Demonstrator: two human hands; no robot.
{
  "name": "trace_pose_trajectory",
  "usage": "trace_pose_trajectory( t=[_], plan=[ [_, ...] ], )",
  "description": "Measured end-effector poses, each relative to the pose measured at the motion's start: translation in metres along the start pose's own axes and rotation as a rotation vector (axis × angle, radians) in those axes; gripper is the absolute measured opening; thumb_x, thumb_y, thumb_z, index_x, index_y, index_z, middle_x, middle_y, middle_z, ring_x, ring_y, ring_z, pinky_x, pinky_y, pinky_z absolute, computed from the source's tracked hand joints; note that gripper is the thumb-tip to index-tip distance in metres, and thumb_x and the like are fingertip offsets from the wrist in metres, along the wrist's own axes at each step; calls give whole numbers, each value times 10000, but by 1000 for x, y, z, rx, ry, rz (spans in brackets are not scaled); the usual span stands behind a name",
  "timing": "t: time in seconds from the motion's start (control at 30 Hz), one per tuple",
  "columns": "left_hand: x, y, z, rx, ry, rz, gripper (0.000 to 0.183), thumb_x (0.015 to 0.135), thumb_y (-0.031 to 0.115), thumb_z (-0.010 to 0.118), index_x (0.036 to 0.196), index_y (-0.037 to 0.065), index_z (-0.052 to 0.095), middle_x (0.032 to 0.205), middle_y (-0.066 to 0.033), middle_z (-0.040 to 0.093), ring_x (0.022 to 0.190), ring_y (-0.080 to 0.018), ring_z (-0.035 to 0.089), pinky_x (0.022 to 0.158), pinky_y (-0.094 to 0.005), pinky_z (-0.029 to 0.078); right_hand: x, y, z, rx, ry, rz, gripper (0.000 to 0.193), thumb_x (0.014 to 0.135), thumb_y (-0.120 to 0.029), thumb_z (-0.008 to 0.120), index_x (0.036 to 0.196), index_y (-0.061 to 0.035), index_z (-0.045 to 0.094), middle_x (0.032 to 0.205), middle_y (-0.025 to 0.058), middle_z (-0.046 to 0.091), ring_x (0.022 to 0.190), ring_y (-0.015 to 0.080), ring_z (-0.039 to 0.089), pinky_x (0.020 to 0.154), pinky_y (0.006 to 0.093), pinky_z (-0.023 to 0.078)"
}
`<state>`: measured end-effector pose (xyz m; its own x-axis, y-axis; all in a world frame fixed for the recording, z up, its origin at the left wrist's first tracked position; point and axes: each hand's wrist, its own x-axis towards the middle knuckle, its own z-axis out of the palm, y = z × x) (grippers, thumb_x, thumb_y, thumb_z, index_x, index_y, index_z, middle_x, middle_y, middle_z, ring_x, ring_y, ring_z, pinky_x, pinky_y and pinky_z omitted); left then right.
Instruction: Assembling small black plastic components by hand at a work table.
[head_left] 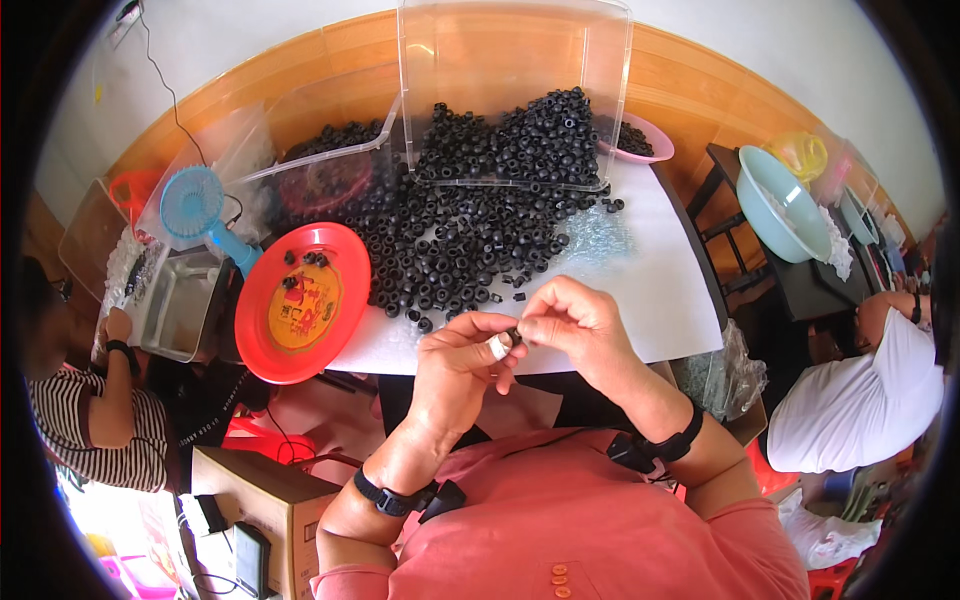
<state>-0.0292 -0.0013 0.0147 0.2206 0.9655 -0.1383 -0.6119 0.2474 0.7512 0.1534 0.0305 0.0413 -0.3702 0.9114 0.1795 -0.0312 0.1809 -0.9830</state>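
Nearest the camera, 2 forearms in salmon sleeves rise from the lower edge, each with a black wrist strap. The left hand and the right hand meet just above the near edge of the desk, fingertips touching. Between them sits a small black ring part, pinched by the fingers of both hands; the left thumb carries a pale wrap at its tip. The part is so small and so covered that its exact shape is hard to make out.

Just beyond the hands, on the white desk top, lies a wide heap of black rings, the nearest ones loose and scattered close to the fingertips. Left of the heap rests a red round tray with a yellow centre and a few black rings on it. Beside that tray stands a small blue fan, next to a clear box.

Farther back, a clear plastic bin stands tipped, more black rings piled against its lower wall. A pink bowl sits at its right. Off the desk to the right, a pale green basin rests on a dark stand. 2 other people sit at the left and right edges.
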Motion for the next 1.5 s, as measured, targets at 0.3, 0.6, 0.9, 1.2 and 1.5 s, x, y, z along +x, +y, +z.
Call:
trace_pose_trajectory(
  t=[0.3, 0.6, 0.9, 1.2, 1.5],
  plan=[
    [-7, 7, -19, 10, 65, 123, 247, 913, 65, 671, 1132, -48, 658, 902, -152, 680, 757, -212, 650, 561, -292, 510, 32, 34, -1, -1426, 35, -614, 174, 690, -55, 668, 861, -61, 639, 865, 74, 569, 818, 263, 594, 721, 394, 433],
    [-8, 10, -16, 22, 62, 114, 182, 931, 7, 645, 1102, -48, 675, 920, -119, 685, 778, -165, 651, 556, -259, 504, 17, 9, -21, -1423, -36, -585, 111, 710, -46, 659, 820, -56, 647, 881, 90, 579, 861, 262, 594, 753, 390, 436],
    [2, 2, 2, 90, 4, 91, 191, 926, 17, 647, 1102, -50, 679, 914, -113, 685, 753, -145, 623, 554, -256, 493, 17, 27, -27, -1459, 2, -461, 71, 729, -62, 673, 797, -42, 675, 897, 83, 630, 890, 272, 608, 776, 407, 436],
    [14, -2, 10, 125, -1, 90, 204, 922, 9, 637, 1109, -71, 661, 936, -128, 677, 806, -195, 655, 559, -282, 489, 15, 37, -22, -1496, 160, -422, 85, 784, -143, 715, 790, -65, 680, 848, 71, 614, 881, 262, 578, 771, 415, 403],
    [20, -10, 10, 87, 38, 57, 196, 934, -29, 605, 1113, -80, 664, 921, -150, 689, 778, -175, 652, 518, -274, 509, 13, 44, -25, -1406, 173, -500, 77, 758, -108, 699, 796, -61, 651, 871, 82, 582, 889, 264, 557, 764, 414, 385]
  ],
)
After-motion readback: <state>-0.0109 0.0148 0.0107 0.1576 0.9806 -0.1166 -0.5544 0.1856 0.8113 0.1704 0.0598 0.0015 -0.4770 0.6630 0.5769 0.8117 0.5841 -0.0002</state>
